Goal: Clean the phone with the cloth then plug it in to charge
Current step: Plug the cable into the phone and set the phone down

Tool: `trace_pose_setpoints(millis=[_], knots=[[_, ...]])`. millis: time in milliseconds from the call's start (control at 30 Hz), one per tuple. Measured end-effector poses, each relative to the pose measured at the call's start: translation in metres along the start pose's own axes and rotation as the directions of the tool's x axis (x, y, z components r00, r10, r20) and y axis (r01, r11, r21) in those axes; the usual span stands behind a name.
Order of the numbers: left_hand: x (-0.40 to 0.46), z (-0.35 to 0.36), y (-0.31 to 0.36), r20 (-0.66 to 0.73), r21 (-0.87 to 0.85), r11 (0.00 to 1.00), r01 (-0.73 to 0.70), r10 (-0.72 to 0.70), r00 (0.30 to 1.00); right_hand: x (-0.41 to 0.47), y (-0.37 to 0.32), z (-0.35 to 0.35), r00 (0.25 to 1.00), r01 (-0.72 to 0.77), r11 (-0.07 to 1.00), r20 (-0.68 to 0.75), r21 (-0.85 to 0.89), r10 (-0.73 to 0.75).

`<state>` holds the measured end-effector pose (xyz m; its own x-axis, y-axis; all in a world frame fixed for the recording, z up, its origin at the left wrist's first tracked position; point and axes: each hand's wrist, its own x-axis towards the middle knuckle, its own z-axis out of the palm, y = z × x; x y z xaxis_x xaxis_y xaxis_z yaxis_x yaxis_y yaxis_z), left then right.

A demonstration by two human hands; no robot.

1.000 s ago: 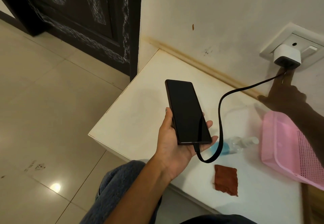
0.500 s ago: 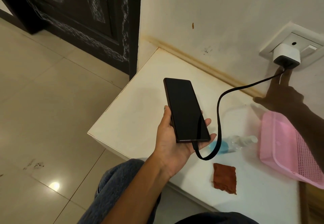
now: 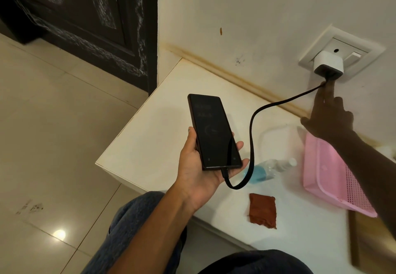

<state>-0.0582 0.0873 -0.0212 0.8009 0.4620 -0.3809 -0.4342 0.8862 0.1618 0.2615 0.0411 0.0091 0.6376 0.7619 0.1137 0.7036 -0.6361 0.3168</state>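
Note:
My left hand (image 3: 198, 173) holds a black phone (image 3: 214, 131) face up above the white table (image 3: 150, 140), thumb on its left edge and fingertips curled round its right edge. Faint charging graphics show on its dark screen. A black cable (image 3: 252, 145) runs from the phone's bottom end in a loop up to a white charger (image 3: 329, 63) plugged into the wall socket (image 3: 342, 53). My right hand (image 3: 330, 117) reaches toward the charger, index finger straight and touching the wall just below it, by the cable. A rust-red cloth (image 3: 262, 210) lies flat on the table.
A small bottle of blue liquid (image 3: 270, 169) lies on its side behind the cable. A pink mesh basket (image 3: 334, 179) sits at the table's right, under my right forearm. A dark door (image 3: 85, 16) and tiled floor (image 3: 53, 145) lie to the left.
The phone screen, fully dark before, now shows faint charging graphics. My right index finger has stayed by the charger's underside. The phone has barely moved.

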Motion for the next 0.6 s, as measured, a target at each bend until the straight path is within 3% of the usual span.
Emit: trace_pose_setpoints(millis=[267,433,600], knots=[[0.001,-0.002,0.0,0.012,0.005,1.0,-0.002,0.002,1.0,-0.035,-0.013,-0.006,0.997,0.023,0.998,0.077,0.056,-0.028],[0.0,-0.002,0.0,0.016,0.014,1.0,-0.01,0.01,1.0,-0.058,-0.029,-0.021,0.989,-0.08,0.948,-0.09,0.308,0.113],[0.001,-0.002,0.0,0.004,0.001,1.0,-0.001,0.001,1.0,-0.082,-0.047,-0.045,0.922,-0.099,0.796,-0.245,0.597,0.299]])
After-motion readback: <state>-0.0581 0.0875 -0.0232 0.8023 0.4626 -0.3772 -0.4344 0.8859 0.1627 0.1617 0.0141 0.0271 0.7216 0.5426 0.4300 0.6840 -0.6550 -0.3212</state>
